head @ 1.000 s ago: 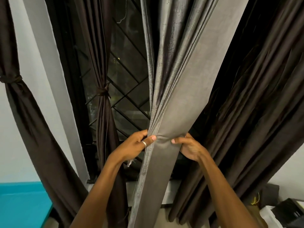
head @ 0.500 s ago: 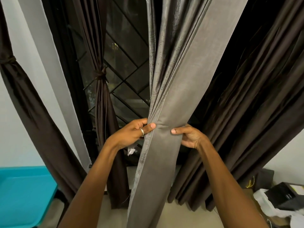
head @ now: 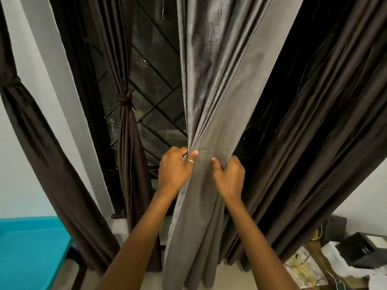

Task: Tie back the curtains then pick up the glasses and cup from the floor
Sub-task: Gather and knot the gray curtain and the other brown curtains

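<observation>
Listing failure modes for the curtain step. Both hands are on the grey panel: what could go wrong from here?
1. The left hand and right hand both grip the gathered grey curtain, and no tie is in view. Freeing a hand to fetch one may let the folds spread.
2. The dark curtain hangs loose right beside it and could get bunched into the bundle.
3. Yellow cables lie low at the right, so a sidestep could snag them.

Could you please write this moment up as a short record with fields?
left hand: grips the gathered grey woven curtain at its left edge
right hand: grips the same curtain's right edge
tied back: dark brown curtain at centre-left; dark brown curtain at far left
hanging loose: dark brown pleated curtain at right
lower left: turquoise table
</observation>
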Tool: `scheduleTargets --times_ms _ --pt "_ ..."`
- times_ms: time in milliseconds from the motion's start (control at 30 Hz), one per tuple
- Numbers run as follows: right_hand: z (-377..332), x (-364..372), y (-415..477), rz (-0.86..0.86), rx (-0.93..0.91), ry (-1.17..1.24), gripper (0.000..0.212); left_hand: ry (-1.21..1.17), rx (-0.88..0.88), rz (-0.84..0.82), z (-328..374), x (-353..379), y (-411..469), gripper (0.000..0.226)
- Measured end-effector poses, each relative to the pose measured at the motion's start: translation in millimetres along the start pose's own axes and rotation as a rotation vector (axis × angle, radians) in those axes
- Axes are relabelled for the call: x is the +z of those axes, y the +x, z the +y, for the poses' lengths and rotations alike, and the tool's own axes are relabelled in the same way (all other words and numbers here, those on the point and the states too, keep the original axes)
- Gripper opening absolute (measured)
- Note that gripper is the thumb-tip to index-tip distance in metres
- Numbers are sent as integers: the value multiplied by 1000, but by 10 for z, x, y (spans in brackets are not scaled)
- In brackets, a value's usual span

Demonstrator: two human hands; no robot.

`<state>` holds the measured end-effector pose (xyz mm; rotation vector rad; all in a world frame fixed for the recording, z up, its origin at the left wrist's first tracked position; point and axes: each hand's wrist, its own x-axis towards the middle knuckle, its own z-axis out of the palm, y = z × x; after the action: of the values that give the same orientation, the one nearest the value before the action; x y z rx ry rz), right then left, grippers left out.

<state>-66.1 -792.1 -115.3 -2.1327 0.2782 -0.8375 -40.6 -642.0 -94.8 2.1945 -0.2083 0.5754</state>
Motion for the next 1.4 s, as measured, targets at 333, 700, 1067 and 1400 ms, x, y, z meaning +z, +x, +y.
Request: scheduleTargets --times_ms 333,700,1067,1400 --pt "-223 236 -354 -206 -222 -170 46 -35 -6 -140 167 69 -73 42" --pt "-72 197 -297 -396 -336 40 61 35 -142 -142 367 40 -30 52" --pt "-26 -163 515 -535 -13 308 68 -321 -33 -447 162 -73 107 36" --pt "-112 -270 677 -832 -7 164 26 -349 -54 -441 98 -269 87 39"
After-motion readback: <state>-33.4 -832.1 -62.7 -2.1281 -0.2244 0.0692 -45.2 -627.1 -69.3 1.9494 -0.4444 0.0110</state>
